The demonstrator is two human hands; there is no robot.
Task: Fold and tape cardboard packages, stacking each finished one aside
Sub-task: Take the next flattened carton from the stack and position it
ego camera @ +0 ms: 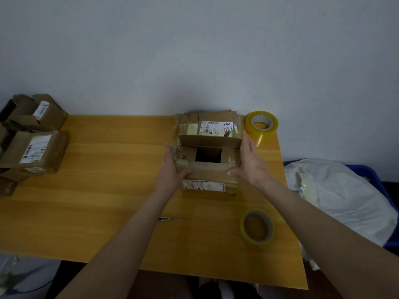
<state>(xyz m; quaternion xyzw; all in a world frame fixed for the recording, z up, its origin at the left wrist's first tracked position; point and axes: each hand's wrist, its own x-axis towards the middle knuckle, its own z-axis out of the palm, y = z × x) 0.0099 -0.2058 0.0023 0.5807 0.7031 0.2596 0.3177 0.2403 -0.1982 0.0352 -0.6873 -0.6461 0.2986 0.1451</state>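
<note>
Cardboard box (207, 172) stands on the wooden bench (108, 169), a little right of the middle and toward the far edge. Its top is only partly closed. The far flap tilts up, the near flap is folded down, and a dark square gap shows between the two side flaps. Shipping labels show on its front face and on the top behind the raised flap.

The left hand (172, 169) clasps the box's near left corner, with its fingers (169, 151) laid along the left side and the thumb hooked over the near flap. The right hand (251, 162) mirrors it at the near right corner: fingers (248, 143) lie flat up the right side and the thumb is bent onto the same flap. Both hands are grasping the box.

A thick roll of clear tape (250, 129) sits just beside the box's far right corner. A thinner tape roll (243, 228) lies near the bench's right edge, closer to the person. A small cutter (167, 219) lies on the bench between the forearms.

At the far left stands a pile of labelled boxes (36, 152). Its uppermost box (38, 113) has loose flaps. Off the right edge, a white bag (345, 197) fills a blue bin (375, 175).
</note>
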